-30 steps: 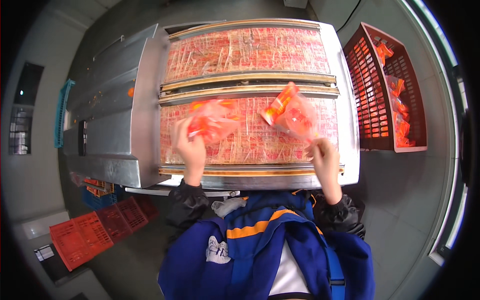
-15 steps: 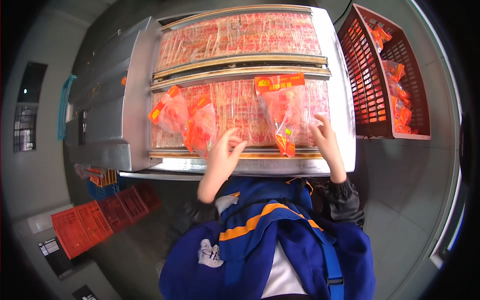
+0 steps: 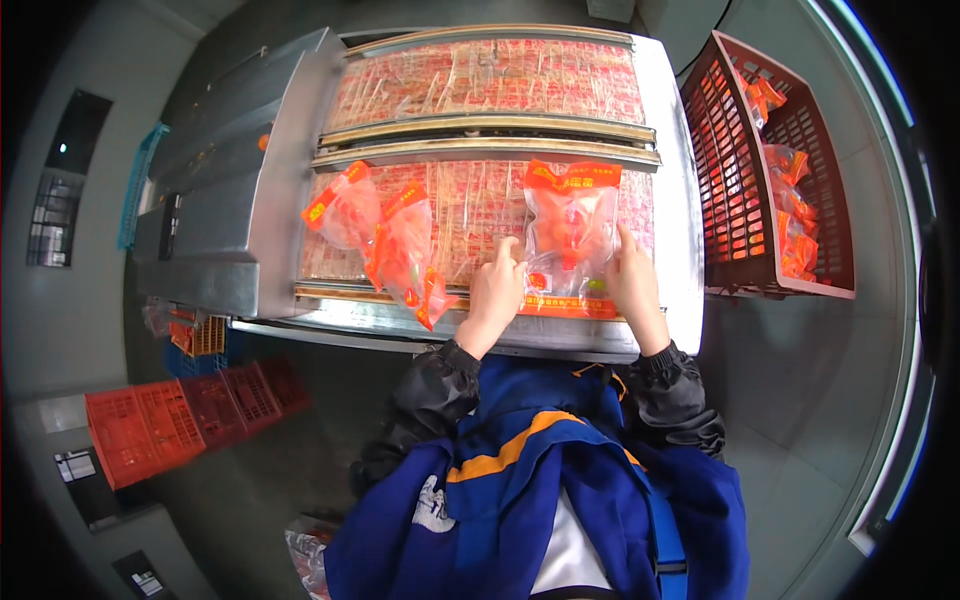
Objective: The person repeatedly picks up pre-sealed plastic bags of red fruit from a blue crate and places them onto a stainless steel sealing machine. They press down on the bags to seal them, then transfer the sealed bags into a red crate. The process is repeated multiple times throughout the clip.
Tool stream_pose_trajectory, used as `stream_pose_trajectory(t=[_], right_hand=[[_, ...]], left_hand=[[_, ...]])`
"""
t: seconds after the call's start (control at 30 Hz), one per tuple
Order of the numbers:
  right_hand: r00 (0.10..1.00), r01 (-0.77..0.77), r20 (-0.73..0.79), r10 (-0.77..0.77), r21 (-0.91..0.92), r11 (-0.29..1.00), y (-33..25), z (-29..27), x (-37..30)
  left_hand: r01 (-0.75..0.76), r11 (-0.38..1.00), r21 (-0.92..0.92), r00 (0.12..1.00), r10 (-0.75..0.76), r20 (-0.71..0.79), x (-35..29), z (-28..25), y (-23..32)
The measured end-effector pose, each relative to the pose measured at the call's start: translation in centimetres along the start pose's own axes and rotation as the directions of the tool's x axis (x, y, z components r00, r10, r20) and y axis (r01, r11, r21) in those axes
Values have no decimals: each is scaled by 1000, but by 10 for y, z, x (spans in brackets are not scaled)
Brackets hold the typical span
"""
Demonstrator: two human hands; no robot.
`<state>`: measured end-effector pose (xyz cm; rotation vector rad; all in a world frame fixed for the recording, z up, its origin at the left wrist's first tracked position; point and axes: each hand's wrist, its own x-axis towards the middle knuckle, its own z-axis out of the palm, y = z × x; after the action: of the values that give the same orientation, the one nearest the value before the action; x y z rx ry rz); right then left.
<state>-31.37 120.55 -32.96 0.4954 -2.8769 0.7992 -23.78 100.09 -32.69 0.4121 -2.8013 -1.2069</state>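
A clear plastic bag (image 3: 573,235) with red printed bands and red contents lies spread fairly flat on the film-covered machine bed (image 3: 470,225). My left hand (image 3: 495,295) grips its lower left edge, index finger pointing up along the side. On the opposite edge, my right hand (image 3: 637,290) holds it the same way, thumb side toward the bag. The undersides of my fingers are hidden. Left of my left hand, two more filled bags, one upper (image 3: 345,210) and one lower (image 3: 408,250), lie crumpled and overlapping, the lower reaching over the metal front bar.
Metal sealing bars (image 3: 485,150) cross the bed. At right stands a dark red crate (image 3: 740,245) with several filled bags. A steel machine cover (image 3: 225,190) rises at left. Red crates (image 3: 190,415) stand in a row on the floor at lower left.
The bag before me was narrow and twisted at its lower end; now it is spread wide. My left hand moved right to its edge, and both hands now touch it.
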Motion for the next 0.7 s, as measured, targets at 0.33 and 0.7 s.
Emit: stream_pose_trajectory(t=[0.33, 0.7], right_hand=[[915, 373, 208, -346, -109, 921, -51, 38, 80], [930, 365, -5, -369, 163, 917, -41, 22, 72]], left_hand=[[-25, 981, -192, 1000, 27, 7, -15, -2, 7], [-268, 953, 138, 956, 281, -83, -35, -6, 9]])
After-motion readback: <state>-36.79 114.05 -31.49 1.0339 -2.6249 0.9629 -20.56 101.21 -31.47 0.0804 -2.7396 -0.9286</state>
